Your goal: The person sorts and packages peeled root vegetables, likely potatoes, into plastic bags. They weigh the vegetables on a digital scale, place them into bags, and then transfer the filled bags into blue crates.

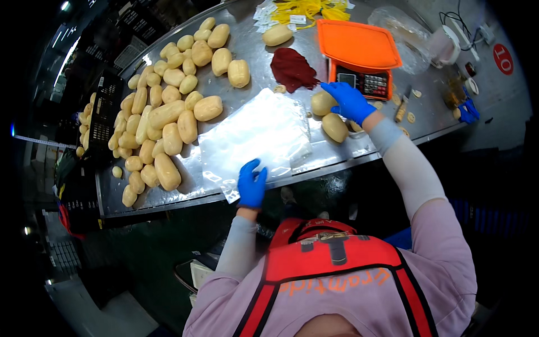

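A stack of clear plastic bags point(257, 135) lies flat on the steel table in front of me. My left hand point(252, 184), in a blue glove, rests at the near edge of the bags with thumb and fingers apart. My right hand point(350, 101), also gloved in blue, is over the peeled lotus root pieces point(335, 127) to the right of the bags. Its thumb and forefinger are spread, and the fingertips come close to a dark red, soft-looking heap point(292, 69). Whether they touch it is unclear. Part of one root is hidden under this hand.
Many lotus root pieces point(166, 113) cover the table's left side. An orange scale point(358, 44) stands beyond my right hand. A knife point(403, 105) lies among root slices point(411, 118) at right. Yellow ties with tags point(311, 10) lie at the back. A black crate point(105, 109) stands left.
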Demonstrator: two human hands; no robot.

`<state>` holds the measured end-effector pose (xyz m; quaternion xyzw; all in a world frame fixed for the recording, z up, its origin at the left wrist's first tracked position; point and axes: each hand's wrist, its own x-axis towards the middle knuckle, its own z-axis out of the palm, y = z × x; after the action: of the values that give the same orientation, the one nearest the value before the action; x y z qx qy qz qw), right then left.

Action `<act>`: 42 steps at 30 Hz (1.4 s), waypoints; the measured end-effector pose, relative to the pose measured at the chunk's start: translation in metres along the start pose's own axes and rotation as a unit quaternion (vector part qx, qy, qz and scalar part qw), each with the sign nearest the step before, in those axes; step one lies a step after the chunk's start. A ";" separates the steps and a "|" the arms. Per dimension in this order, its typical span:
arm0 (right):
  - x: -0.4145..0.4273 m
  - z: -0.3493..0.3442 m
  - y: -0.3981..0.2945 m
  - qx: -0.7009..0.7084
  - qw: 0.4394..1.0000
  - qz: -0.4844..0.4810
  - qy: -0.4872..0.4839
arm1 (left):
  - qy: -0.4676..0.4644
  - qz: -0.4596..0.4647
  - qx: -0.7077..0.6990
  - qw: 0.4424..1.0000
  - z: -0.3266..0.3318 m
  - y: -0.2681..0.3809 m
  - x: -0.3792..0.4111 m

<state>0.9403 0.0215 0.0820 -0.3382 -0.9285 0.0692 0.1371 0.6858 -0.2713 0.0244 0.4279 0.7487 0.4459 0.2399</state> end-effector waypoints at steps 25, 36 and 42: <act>0.023 0.041 -0.085 0.875 0.291 0.241 -0.302 | 0.046 0.013 0.084 0.995 0.051 0.002 0.042; -0.004 0.049 -0.126 0.469 0.813 -0.027 -0.343 | 0.109 0.070 0.045 0.991 0.021 0.045 0.039; 0.002 0.059 -0.127 0.660 0.662 0.199 -0.295 | 0.040 0.172 0.136 0.975 0.027 0.083 0.041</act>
<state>0.8434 -0.0761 0.0545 -0.2981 -0.5423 0.7851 0.0266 0.7199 -0.2044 0.0842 0.5608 0.7263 0.3915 0.0685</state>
